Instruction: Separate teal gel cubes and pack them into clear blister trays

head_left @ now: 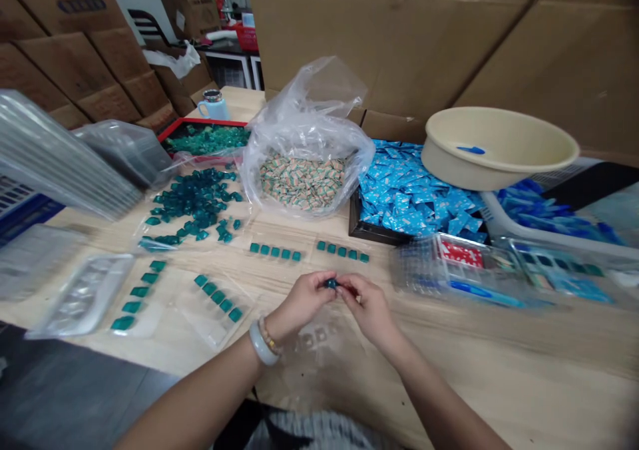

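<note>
A small dark teal piece (pixel 330 283) is pinched between the fingertips of my left hand (pixel 307 300). The fingertips of my right hand (pixel 367 303) press together at its right side; whether they grip it too is hard to see. Below my hands lies a clear plastic tray (pixel 319 343), partly hidden. Beyond them, two short rows of teal squares (pixel 274 251) sit on clear sheets, and two more rows (pixel 218 297) lie to the left. A loose heap of dark teal pieces (pixel 192 200) is spread at the back left.
A plastic bag of small printed packets (pixel 304 180) stands at the back centre. To its right are a black box of blue sachets (pixel 414 194) and a cream basin (pixel 499 147). Filled clear trays (pixel 449 273) lie right; stacked clear trays (pixel 64 150) stand left.
</note>
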The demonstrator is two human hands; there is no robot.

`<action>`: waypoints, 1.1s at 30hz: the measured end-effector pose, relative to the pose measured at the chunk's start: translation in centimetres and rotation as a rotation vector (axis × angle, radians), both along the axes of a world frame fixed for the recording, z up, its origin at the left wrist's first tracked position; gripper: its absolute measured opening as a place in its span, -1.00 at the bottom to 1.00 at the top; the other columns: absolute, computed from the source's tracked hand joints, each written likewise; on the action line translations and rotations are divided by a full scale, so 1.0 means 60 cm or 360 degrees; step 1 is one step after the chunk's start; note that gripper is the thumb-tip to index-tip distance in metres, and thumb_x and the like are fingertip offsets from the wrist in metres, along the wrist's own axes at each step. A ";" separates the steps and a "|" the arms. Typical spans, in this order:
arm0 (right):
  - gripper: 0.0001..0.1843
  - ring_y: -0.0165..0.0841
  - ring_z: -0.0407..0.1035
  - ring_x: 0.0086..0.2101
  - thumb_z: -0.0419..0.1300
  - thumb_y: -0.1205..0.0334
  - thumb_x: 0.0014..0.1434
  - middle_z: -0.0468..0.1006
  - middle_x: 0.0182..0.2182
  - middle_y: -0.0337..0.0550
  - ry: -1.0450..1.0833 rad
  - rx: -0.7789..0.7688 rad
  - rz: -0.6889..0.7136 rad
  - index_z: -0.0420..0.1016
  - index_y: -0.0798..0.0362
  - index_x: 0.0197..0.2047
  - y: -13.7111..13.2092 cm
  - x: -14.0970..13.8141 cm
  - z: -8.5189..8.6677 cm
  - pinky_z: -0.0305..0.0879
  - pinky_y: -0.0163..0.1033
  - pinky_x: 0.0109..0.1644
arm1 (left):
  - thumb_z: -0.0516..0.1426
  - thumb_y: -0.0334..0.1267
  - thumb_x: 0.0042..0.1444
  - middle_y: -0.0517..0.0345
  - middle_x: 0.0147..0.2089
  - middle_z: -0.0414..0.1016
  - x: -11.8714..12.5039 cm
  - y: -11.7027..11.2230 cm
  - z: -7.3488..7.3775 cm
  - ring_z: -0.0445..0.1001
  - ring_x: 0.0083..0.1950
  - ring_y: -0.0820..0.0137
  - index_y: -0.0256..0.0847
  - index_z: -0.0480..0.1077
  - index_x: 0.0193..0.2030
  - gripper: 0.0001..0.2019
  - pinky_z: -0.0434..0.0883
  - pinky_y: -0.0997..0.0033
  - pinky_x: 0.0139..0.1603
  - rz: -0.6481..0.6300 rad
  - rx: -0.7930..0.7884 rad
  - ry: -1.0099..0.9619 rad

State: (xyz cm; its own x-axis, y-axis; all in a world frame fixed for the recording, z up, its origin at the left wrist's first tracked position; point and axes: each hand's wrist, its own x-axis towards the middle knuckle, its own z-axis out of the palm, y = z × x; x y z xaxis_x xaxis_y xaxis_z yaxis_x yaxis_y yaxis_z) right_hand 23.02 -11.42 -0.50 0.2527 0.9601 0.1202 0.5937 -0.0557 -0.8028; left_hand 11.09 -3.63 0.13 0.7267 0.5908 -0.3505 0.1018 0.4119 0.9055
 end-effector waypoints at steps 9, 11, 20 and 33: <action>-0.85 -0.50 0.15 -0.62 -0.01 0.37 -0.03 0.29 -0.67 -0.32 0.0006 -0.0167 0.0177 0.29 0.08 -0.58 -0.001 0.007 0.025 0.05 -0.40 -0.54 | -0.06 -0.53 -0.16 0.11 -0.29 0.47 -0.010 -0.016 0.017 0.38 -0.39 0.47 -0.28 0.41 -0.17 -0.60 0.32 0.50 -0.33 -0.0140 0.0543 0.0134; -0.87 -0.51 0.12 -0.63 -0.01 0.35 -0.06 0.25 -0.69 -0.34 0.0176 -0.0170 0.0049 0.25 0.07 -0.60 -0.002 0.000 0.018 0.03 -0.40 -0.56 | -0.08 -0.54 -0.19 0.13 -0.31 0.47 -0.007 -0.019 0.023 0.35 -0.44 0.50 -0.27 0.44 -0.23 -0.59 0.30 0.53 -0.41 -0.0101 0.0501 0.0147; -0.90 -0.50 0.11 -0.62 0.00 0.31 -0.05 0.26 -0.67 -0.32 0.0151 -0.0118 -0.0163 0.27 0.07 -0.56 -0.005 -0.014 0.029 0.01 -0.39 -0.56 | -0.03 -0.50 -0.22 0.09 -0.45 0.44 0.012 -0.019 0.034 0.33 -0.46 0.50 -0.35 0.43 -0.42 -0.76 0.26 0.53 -0.46 0.0159 -0.0246 0.0007; -0.83 -0.53 0.01 -0.66 0.04 0.18 -0.09 0.16 -0.71 -0.38 0.0614 -0.0106 -0.0315 0.21 0.06 -0.61 -0.027 -0.003 0.022 -0.04 -0.40 -0.62 | 0.14 -0.43 -0.16 0.09 -0.32 0.43 0.011 -0.043 0.028 0.36 -0.36 0.50 -0.35 0.40 -0.34 -0.83 0.34 0.47 -0.28 0.0150 -0.0096 -0.0027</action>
State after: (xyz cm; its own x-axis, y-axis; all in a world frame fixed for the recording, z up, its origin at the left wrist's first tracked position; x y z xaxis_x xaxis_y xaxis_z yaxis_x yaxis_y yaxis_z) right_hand 22.83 -13.06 0.85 0.4471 0.8910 -0.0793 0.2238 -0.1973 -0.9545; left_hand 11.72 -6.19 1.83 0.6752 0.6348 -0.3757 0.0450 0.4729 0.8800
